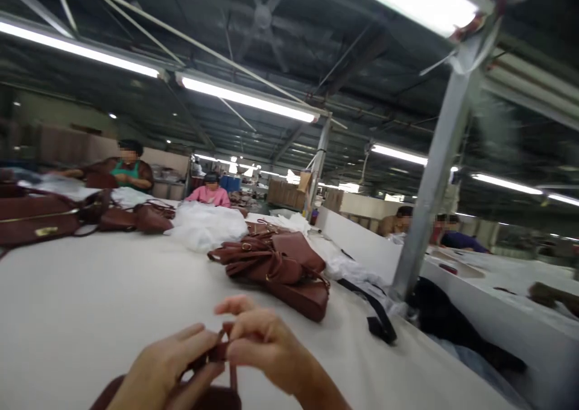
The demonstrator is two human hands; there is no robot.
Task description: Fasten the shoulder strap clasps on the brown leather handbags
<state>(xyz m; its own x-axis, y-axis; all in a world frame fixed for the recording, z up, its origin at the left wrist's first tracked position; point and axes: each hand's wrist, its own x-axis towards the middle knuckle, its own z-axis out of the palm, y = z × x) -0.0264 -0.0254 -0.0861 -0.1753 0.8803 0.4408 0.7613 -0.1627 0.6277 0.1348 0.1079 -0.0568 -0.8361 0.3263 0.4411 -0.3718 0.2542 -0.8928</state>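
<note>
My left hand (169, 365) and my right hand (260, 340) meet at the bottom of the head view, both pinching a narrow brown strap (219, 351). The strap belongs to a brown leather bag (212, 397) that lies under my hands at the near edge of a white table (90, 301). Most of that bag is hidden by my hands and the frame edge. The picture is blurred.
A pile of brown bags (275, 264) lies just beyond my hands, more brown bags (54, 216) at far left. White wrapping (205, 224) is heaped behind. A black strap (377, 313) lies by a metal post (434, 169). Other people work at the far end and at a table to the right.
</note>
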